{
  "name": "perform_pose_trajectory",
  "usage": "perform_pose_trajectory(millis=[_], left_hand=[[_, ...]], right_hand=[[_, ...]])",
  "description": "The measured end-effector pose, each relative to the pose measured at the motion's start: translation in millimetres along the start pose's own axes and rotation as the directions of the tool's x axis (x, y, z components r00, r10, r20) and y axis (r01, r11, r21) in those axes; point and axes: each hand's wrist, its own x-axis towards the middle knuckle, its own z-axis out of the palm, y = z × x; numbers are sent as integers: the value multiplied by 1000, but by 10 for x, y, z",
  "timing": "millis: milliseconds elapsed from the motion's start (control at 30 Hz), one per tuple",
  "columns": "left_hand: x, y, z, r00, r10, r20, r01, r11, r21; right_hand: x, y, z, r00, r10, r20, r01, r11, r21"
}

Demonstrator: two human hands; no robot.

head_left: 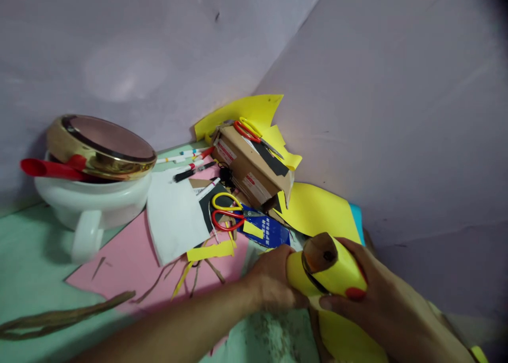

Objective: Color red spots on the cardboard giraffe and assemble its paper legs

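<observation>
A cardboard tube wrapped in yellow paper is held between my two hands, its open brown end facing up and a red round spot on its right side. My left hand closes around the tube's left side, where a gap shows along the paper's edge. On the other side, my right hand grips it, thumb across the front and fingers behind. Below them lies more yellow paper. Just beyond my left hand are red-and-yellow-handled scissors on a blue packet.
A cardboard box bears a second pair of scissors. Yellow sheets lean by the walls. White paper, pink paper, markers and scraps cover the green tabletop. At left, a white pot carries a gold-rimmed round object.
</observation>
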Motion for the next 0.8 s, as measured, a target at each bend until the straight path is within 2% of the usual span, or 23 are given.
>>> perform_pose_trajectory(millis=[200, 800], left_hand=[[-9, 27, -25, 1000, -12, 6, 12, 1000, 3], [21, -28, 5, 999, -36, -19, 37, 999, 30]], right_hand=[[-14, 3, -6, 1000, -4, -24, 4, 999, -33], [13, 62, 72, 983, -162, -81, 158, 986, -58]])
